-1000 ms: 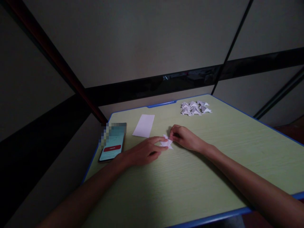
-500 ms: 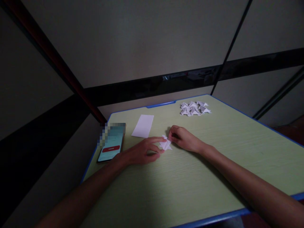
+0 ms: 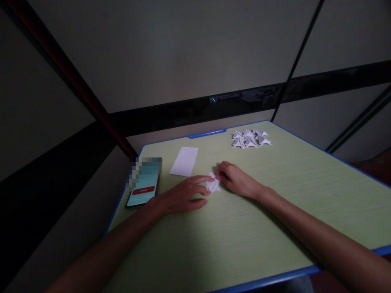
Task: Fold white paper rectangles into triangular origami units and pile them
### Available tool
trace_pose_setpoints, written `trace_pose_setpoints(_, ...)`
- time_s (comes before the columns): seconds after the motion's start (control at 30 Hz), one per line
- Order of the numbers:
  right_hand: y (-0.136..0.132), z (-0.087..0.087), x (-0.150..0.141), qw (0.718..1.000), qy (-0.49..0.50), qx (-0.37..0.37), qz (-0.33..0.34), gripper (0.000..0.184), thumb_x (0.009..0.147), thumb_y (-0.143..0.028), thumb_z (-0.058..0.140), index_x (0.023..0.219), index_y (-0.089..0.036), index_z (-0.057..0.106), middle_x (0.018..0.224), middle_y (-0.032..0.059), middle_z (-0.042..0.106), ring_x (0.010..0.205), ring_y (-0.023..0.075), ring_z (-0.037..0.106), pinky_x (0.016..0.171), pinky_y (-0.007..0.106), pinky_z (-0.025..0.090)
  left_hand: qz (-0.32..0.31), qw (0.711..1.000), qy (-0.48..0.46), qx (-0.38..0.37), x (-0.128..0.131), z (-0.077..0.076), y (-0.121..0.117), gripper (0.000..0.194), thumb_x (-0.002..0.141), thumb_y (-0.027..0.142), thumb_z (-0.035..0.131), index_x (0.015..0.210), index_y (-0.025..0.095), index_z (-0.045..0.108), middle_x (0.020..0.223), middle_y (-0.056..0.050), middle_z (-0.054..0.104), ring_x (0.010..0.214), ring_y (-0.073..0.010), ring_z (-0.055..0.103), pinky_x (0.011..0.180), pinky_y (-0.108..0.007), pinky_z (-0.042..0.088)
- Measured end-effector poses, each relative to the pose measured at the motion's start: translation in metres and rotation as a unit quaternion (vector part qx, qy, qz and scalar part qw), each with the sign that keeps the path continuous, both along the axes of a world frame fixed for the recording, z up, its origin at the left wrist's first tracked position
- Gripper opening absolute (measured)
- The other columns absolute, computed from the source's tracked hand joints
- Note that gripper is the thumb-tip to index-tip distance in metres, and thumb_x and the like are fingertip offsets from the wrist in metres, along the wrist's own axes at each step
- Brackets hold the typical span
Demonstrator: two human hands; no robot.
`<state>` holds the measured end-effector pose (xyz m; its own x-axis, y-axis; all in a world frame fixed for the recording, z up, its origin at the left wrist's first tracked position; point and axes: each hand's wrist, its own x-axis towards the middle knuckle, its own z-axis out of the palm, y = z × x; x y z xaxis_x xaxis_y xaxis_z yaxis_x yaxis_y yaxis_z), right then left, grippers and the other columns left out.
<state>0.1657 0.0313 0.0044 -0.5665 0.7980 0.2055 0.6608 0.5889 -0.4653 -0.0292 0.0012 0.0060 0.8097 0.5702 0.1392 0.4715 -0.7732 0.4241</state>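
A small white origami frog point(image 3: 213, 186) lies flat on the table between my hands. My left hand point(image 3: 187, 194) reaches over it from the left, fingers stretched and spread, with the index fingertip pressing on its upper part. At the frog's upper right edge, my right hand point(image 3: 233, 178) has its fingers curled in a pinch on the paper; the fingertips are partly hidden. Farther back on the right, several finished-looking origami frogs point(image 3: 251, 141) sit close together in two rows. A plain white sheet of paper point(image 3: 184, 161) rests behind my left hand.
A phone point(image 3: 143, 190) with a lit screen lies at the table's left edge, partly covered by my left wrist. The pale green table point(image 3: 244, 240) has a blue rim. Behind it stand light panels point(image 3: 189, 53) with a dark glossy band.
My left thumb and middle finger have drawn back from the frog's lower part, while the index finger stays on it. My right hand has barely moved.
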Motion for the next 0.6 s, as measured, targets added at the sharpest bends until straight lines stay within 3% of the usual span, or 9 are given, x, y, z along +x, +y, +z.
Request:
trace_pose_setpoints(0.1,0.0,0.001,0.0,1.0,0.001,-0.006,-0.002,0.015,0.066,-0.001,0.041,0.066,-0.011,0.053,0.069,0.0071,0.051,0.064,0.0134,0.045,0.062,0.022,0.035,0.003,1.0,0.012,0.006,0.001,0.001,-0.002,0.027,0.073,0.025,0.049,0.098,0.014,0.05,0.127,-0.012,0.036,0.117,-0.0185,0.031,0.097,-0.033,0.028)
trace_pose_setpoints(0.27,0.0,0.003,-0.001,1.0,0.011,-0.015,0.001,0.014,0.066,-0.002,0.043,0.063,-0.012,0.053,0.066,0.0056,0.051,0.062,0.0127,0.044,0.06,0.021,0.034,0.008,1.0,0.026,0.01,0.002,0.001,-0.004,0.057,0.075,0.036,0.046,0.124,0.013,0.026,0.128,-0.014,0.034,0.118,-0.0195,0.029,0.097,-0.036,0.026)
trace_pose_setpoints(0.43,0.003,0.0,0.002,1.0,0.016,-0.021,-0.01,0.01,0.07,-0.008,0.046,0.065,-0.012,0.053,0.068,0.0054,0.05,0.066,0.0129,0.044,0.061,0.022,0.034,-0.013,0.998,0.052,0.03,0.005,0.003,-0.003,0.051,0.077,0.035,0.045,0.122,0.014,0.034,0.128,-0.013,0.034,0.119,-0.0198,0.027,0.099,-0.036,0.024)
trace_pose_setpoints(0.5,0.006,-0.002,0.005,0.999,0.0,-0.014,-0.03,0.006,0.071,-0.016,0.05,0.068,-0.013,0.054,0.074,0.0064,0.049,0.072,0.0154,0.045,0.064,0.025,0.034,-0.008,0.998,0.047,0.038,0.006,0.003,-0.003,0.05,0.076,0.034,0.046,0.121,0.014,0.035,0.128,-0.013,0.034,0.12,-0.0203,0.027,0.099,-0.037,0.024)
trace_pose_setpoints(0.6,0.01,-0.004,0.01,0.997,-0.027,-0.007,-0.071,0.016,0.07,-0.031,0.054,0.074,-0.015,0.055,0.083,0.0078,0.048,0.08,0.0199,0.043,0.067,0.03,0.033,-0.007,0.998,0.039,0.038,0.007,0.003,-0.003,0.048,0.075,0.033,0.047,0.118,0.013,0.039,0.128,-0.014,0.034,0.12,-0.0213,0.026,0.098,-0.038,0.026)
